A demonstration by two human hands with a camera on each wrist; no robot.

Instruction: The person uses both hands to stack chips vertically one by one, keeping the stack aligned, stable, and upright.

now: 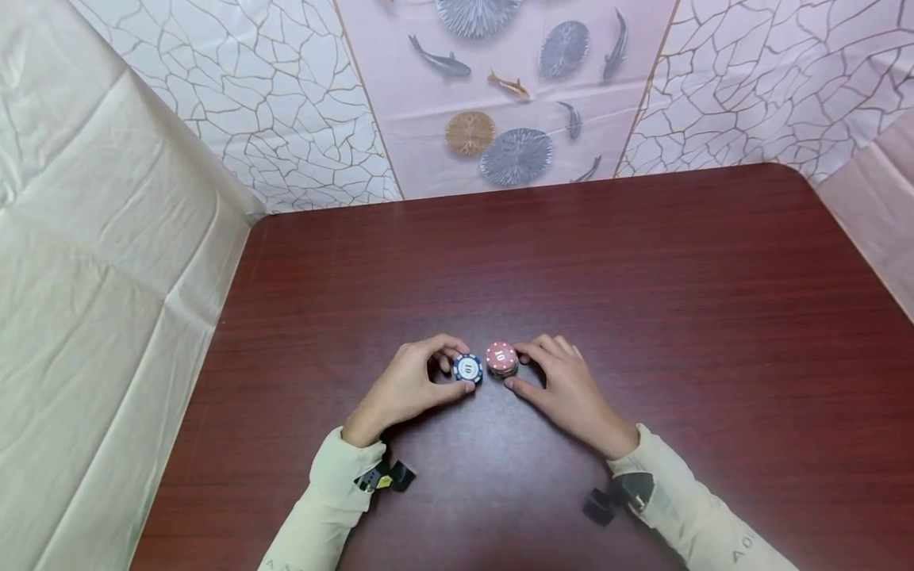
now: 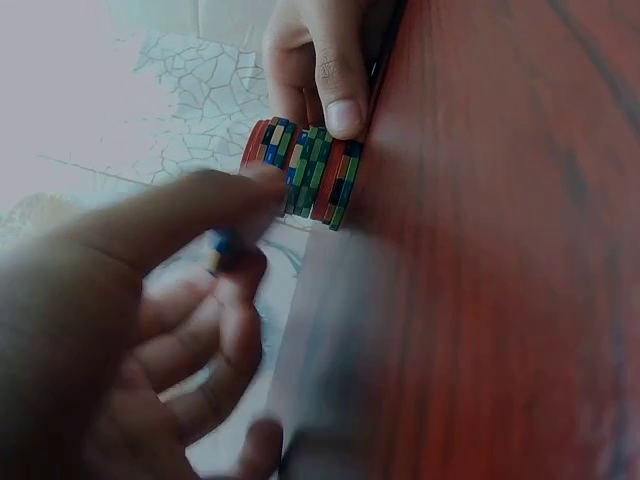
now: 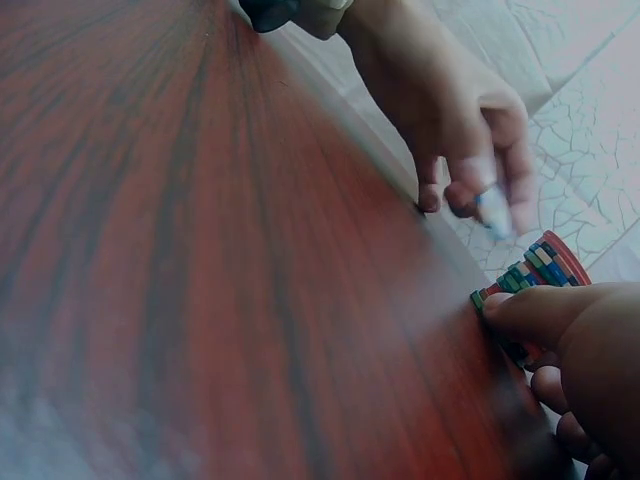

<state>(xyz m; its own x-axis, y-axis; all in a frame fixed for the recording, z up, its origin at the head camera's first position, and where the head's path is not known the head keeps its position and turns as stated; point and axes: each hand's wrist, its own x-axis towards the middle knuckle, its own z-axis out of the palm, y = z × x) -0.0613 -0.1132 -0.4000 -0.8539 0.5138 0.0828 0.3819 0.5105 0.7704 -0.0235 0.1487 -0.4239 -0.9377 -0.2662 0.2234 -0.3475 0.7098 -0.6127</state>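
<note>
In the head view my left hand pinches a blue-and-white poker chip, marked 10, by its edge between thumb and fingers. Just right of it stands a stack of poker chips, its top chip red and also marked 10. Thumb and fingers of my right hand grip the stack from the right, low on its side. Red, green and blue edges of the stacked chips show in the left wrist view. There the held chip is blurred and mostly hidden by fingers.
The chips are on a dark red wood-grain table. A patterned cloth hangs behind its far edge, and a pale cloth hangs along the left side. Both wrists wear straps with small black devices.
</note>
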